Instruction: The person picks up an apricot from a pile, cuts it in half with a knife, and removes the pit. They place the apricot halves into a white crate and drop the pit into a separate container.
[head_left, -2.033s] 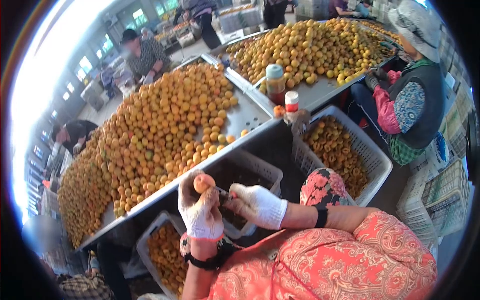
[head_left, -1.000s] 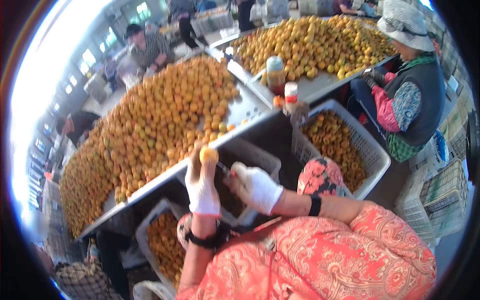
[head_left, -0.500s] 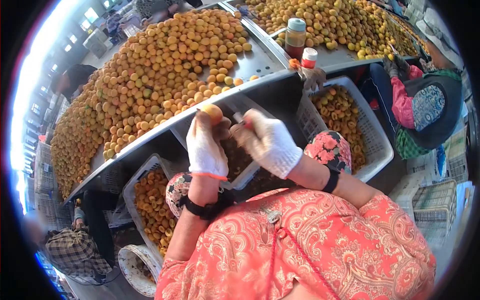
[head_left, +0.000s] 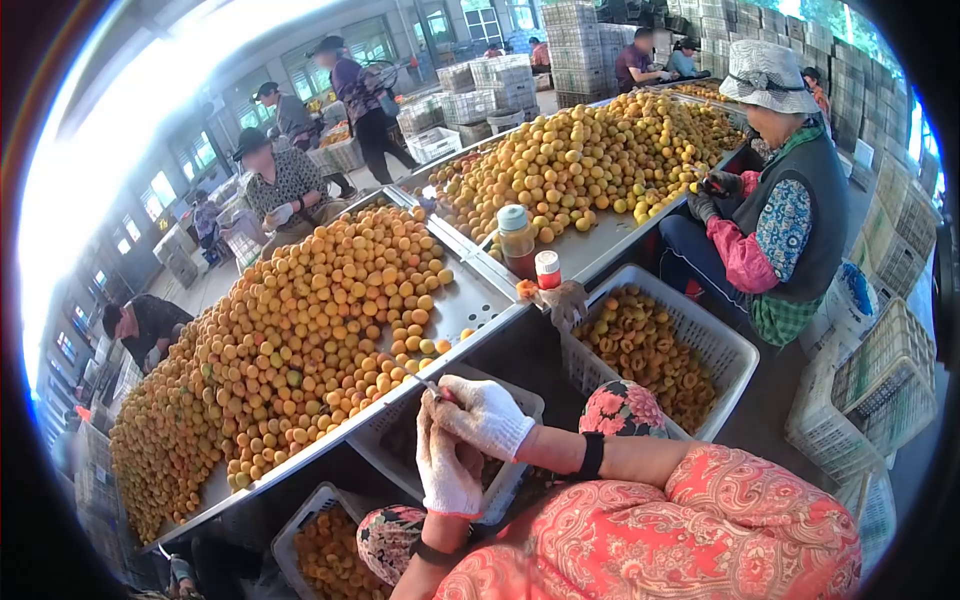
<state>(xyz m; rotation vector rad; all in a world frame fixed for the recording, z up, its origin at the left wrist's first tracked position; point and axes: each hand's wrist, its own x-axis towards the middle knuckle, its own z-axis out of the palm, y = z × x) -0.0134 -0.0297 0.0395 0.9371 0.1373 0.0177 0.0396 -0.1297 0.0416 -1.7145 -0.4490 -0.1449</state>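
Note:
My right hand point(head_left: 488, 412), in a white glove, is closed on a small knife point(head_left: 444, 393) with a red handle, its blade pointing up and left. Just below and touching it, my gloved left hand point(head_left: 446, 470) has its fingers curled upward and pressed together; whatever they hold is hidden. Both hands are above a crate point(head_left: 525, 401) between my knees and the metal table point(head_left: 330, 436). Beyond the table's edge lies a large heap of orange fruit point(head_left: 300, 330).
Crates of opened fruit stand right point(head_left: 735, 375) and lower left point(head_left: 285, 545). A jar point(head_left: 516, 240) and a red-white bottle point(head_left: 547, 270) stand at the table's corner. A co-worker in a hat point(head_left: 800, 210) sits at right; other people and stacked crates are beyond.
The view has tilted up, showing more of the room. The orange fruit seen at my left hand's fingertips is no longer visible, and my hands have come together.

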